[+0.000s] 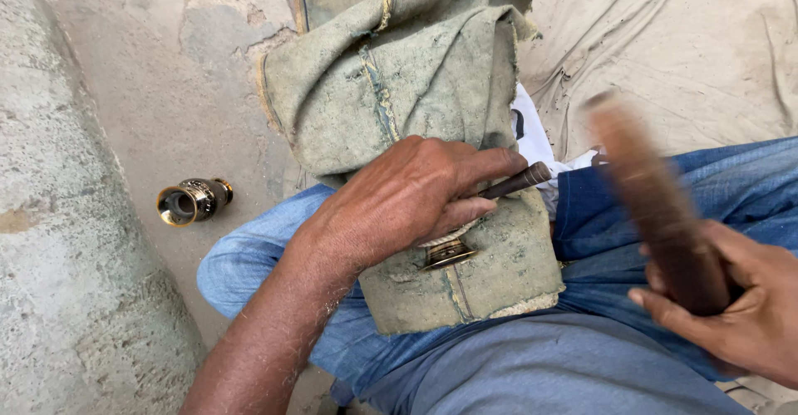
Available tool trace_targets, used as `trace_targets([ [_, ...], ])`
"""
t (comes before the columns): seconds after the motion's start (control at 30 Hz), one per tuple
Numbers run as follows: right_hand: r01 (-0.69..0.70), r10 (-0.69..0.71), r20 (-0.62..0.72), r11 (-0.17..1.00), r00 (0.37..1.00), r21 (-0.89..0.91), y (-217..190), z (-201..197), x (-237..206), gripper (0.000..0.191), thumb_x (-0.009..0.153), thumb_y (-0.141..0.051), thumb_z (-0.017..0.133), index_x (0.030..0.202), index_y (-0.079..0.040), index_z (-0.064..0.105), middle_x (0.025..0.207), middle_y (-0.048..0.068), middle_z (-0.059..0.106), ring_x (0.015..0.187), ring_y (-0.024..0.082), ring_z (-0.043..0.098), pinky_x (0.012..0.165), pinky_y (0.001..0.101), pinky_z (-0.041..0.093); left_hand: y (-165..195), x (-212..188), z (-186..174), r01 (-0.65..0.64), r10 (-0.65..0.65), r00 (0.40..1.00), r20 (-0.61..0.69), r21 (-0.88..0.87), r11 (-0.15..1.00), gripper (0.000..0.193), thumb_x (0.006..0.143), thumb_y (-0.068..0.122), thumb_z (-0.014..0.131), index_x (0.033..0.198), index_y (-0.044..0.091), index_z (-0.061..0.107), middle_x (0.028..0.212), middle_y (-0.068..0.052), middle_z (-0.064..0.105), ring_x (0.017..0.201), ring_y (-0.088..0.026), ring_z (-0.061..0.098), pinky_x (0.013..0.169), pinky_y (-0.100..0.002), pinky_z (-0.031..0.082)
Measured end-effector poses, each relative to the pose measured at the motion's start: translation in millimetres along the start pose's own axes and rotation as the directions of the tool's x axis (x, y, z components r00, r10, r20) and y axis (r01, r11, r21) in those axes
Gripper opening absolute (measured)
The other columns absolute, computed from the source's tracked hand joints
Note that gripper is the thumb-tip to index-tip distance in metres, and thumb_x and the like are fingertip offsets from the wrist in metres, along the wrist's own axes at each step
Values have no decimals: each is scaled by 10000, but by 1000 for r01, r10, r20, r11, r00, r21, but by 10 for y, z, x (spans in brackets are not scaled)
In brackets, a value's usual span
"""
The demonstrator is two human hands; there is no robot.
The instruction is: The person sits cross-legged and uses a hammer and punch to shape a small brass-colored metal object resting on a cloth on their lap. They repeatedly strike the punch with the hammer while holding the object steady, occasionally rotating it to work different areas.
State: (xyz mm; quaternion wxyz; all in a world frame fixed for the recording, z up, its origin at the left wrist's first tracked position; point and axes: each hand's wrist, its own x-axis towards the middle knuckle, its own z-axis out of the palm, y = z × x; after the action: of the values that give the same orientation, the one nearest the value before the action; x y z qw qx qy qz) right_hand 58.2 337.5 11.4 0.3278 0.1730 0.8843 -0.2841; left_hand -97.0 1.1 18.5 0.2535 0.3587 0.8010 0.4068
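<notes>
Blue trousers [532,373] covered the person's lap closest to the camera, one knee bent out to the left over the gritty concrete floor [179,91]. Across that lap lay a thick pad of folded, worn grey-green cloth [416,83], its lower end resting on the thigh and its upper end running away from the body; a pale sheet [690,41] was spread on the ground to the right. On the pad, the left hand [407,199] was clenched around a thin dark metal punch [517,181], whose blunt top stuck out past the index finger, and it pressed down on a small brass piece [449,253] showing just beneath the palm. At the right edge, the right hand [740,315] gripped a dark wooden mallet [661,207], blurred and raised near the punch. Well apart on the floor to the left lay a small engraved brass fitting [193,201] on its side.
</notes>
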Motion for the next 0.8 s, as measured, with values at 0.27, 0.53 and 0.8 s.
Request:
trace_targets([
  [0.27,81,-81,-3,997,997,5,126,44,13,529,647,-173,951,1078,-99,654,755,49,662,642,184,718,639,352,619,-23,15,17,38,-38,999,23,-24,999,468,855,255,745,1309,196,647,963,-47,787,779,-251,754,704,-439,566],
  [0.53,59,-58,27,998,998,-31,308,71,31,464,670,-233,943,997,-106,640,706,47,659,583,178,669,557,360,623,-36,24,29,50,-51,998,44,23,998,488,833,251,760,1309,212,656,925,-45,784,751,-228,745,696,-435,568],
  [0.8,12,-10,59,999,998,-43,291,94,33,446,728,-222,968,1009,-91,647,768,84,643,621,211,645,580,372,573,8,-2,16,13,-13,1000,1,54,998,457,866,253,766,1307,199,662,894,-45,763,725,-247,714,678,-451,555],
])
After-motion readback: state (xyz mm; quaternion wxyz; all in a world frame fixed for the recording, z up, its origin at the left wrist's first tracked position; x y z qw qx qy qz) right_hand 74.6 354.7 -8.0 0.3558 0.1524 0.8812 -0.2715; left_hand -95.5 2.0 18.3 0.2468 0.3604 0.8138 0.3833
